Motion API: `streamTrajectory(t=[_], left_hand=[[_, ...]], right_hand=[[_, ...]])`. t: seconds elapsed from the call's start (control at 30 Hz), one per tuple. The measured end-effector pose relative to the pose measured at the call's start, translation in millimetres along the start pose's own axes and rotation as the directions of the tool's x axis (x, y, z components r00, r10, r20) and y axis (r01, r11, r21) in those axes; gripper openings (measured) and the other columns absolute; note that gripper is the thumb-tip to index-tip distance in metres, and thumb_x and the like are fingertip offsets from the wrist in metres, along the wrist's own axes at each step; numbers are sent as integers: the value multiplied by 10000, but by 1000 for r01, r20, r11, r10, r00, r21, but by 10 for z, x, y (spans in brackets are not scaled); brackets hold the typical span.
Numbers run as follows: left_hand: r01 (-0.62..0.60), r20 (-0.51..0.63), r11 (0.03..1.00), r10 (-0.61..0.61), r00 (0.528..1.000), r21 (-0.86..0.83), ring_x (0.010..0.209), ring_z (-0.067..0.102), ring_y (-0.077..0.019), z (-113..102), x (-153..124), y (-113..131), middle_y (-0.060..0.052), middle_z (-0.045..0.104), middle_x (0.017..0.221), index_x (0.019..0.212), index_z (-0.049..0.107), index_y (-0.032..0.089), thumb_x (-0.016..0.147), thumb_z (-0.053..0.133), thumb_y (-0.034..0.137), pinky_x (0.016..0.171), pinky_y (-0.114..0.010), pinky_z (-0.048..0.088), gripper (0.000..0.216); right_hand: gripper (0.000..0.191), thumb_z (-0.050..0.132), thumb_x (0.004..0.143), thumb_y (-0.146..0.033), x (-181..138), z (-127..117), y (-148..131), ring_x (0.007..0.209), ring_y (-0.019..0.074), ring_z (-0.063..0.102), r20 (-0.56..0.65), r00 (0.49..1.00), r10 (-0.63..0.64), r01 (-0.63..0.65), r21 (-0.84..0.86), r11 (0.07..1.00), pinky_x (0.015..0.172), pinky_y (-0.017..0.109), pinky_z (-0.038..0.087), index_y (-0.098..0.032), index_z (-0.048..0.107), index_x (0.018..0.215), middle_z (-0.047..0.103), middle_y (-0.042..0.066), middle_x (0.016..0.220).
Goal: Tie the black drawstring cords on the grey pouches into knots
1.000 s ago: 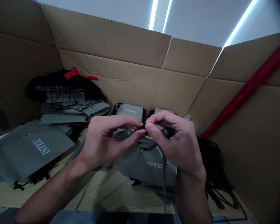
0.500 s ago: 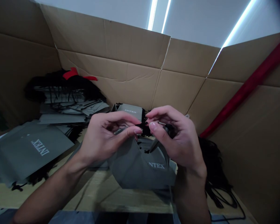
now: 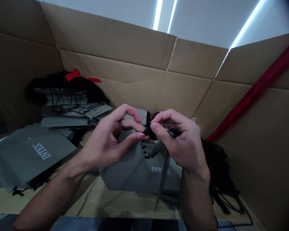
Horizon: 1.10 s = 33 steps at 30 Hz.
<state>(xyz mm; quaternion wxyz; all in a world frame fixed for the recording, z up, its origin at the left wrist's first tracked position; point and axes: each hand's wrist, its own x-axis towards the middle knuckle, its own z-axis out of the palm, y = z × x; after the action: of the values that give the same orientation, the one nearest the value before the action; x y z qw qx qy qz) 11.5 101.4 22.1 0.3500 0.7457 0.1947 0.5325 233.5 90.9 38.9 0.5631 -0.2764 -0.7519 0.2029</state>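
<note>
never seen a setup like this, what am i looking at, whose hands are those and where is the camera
There is no machine here: these are one person's bare hands. The camera is worn on the head, looking forward and down.

The left hand and right hand meet over a small piece of black cord. The right thumb and finger pinch it; how firmly the left grips is hard to see. Below them is a grey pouch with white lettering.

On the table, to the left, lie more grey pouches, the top one marked INTEX. To the right is a heap of black cords. Cardboard walls stand around it all.
</note>
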Motion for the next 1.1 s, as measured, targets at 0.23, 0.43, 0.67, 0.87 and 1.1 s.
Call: streamTrajectory(t=[0.23,0.43,0.67,0.87,1.1], left_hand=[[-11,6,1000,11,1000,2,829,763,-137,19,-11,-22,-5,824,962,1187,600,225,948,913,173,643,-204,523,397],[-23,-16,999,23,1000,31,827,763,-147,22,5,4,-26,817,951,1170,578,212,983,887,217,583,-206,484,362],[-19,1,998,19,1000,66,833,765,-129,29,-37,-38,-3,797,1000,1158,557,240,950,901,168,639,-182,514,408],[-64,141,963,27,990,264,826,752,-128,-18,-3,46,7,790,939,1144,679,205,1050,755,199,699,-199,539,122],[-239,277,878,129,952,414,689,570,-100,-43,22,47,20,704,803,964,740,176,1100,618,130,636,-235,441,189]], right_hand=[[124,812,991,-155,-9,-41,18,813,108,743,37,999,23,-24,43,999,709,193,619,-200,757,1093,759,-9,949],[166,824,987,-164,-33,-61,31,796,120,708,71,997,41,-48,90,995,652,209,577,-215,753,1128,734,0,957],[315,968,879,-141,2,-77,135,741,85,591,264,964,-14,-11,93,996,583,205,470,-236,804,1131,720,-4,1053],[212,965,904,-164,18,-83,135,738,86,616,286,958,-40,21,66,998,669,208,501,-198,788,1015,751,-28,928],[214,992,881,-210,18,-84,106,658,80,587,267,964,25,-50,90,995,596,191,457,-192,792,954,725,-45,801]])
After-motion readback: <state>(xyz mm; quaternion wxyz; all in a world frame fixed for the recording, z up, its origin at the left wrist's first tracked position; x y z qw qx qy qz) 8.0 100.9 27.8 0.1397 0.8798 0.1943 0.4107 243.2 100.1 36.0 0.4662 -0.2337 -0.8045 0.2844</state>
